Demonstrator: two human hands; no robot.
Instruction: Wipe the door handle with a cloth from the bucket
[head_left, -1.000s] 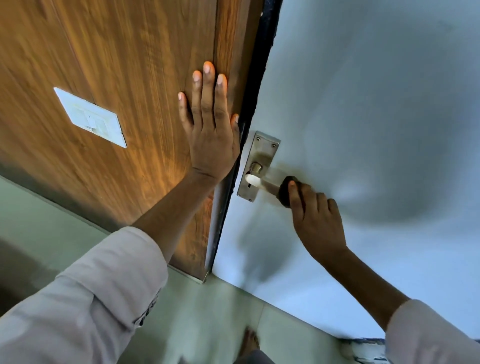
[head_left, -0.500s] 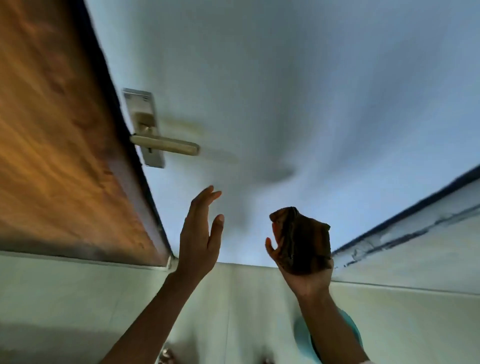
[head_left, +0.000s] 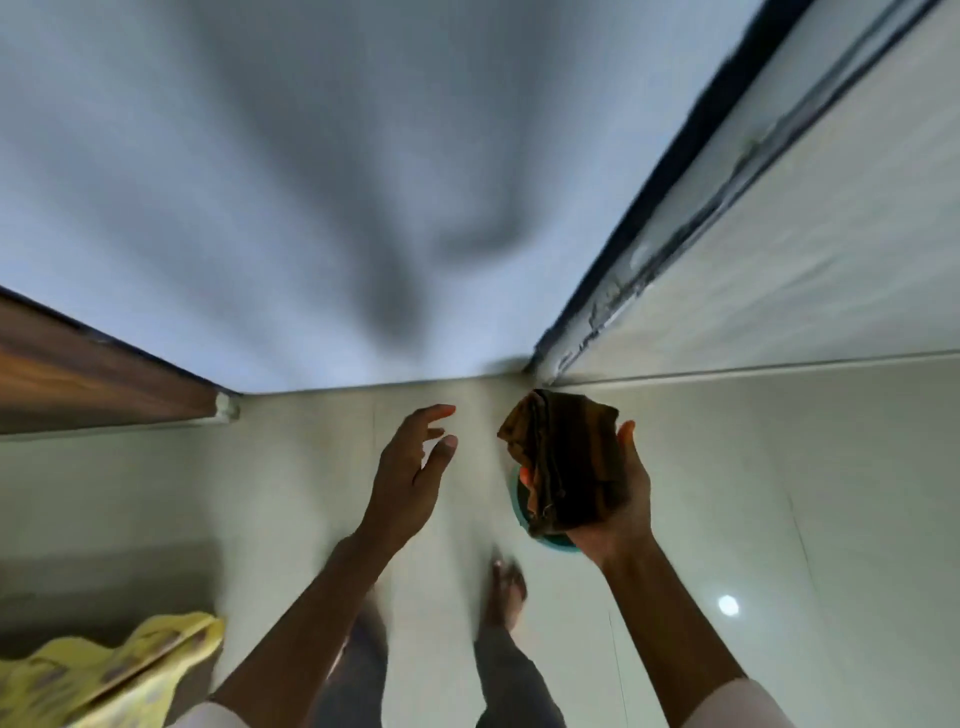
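Note:
My right hand (head_left: 618, 499) holds a folded dark brown cloth (head_left: 563, 462), palm up, at waist height over the floor. Right below the cloth peeks the teal rim of the bucket (head_left: 519, 506), mostly hidden by the cloth and hand. My left hand (head_left: 413, 467) hovers empty just left of the cloth, fingers spread and slightly curled. The door handle is out of view. The pale blue-white door (head_left: 311, 208) fills the upper part of the frame, blurred by motion.
A wooden panel (head_left: 93, 374) ends at the left by the floor. A dark door frame edge (head_left: 675, 182) and tiled wall run up the right. My feet (head_left: 506, 587) stand on pale floor tiles. A yellow patterned fabric (head_left: 104, 670) lies at the lower left.
The view has swung down from the handle to the floor. Both hands came off the wooden panel and handle; the right hand now holds the cloth low over the bucket.

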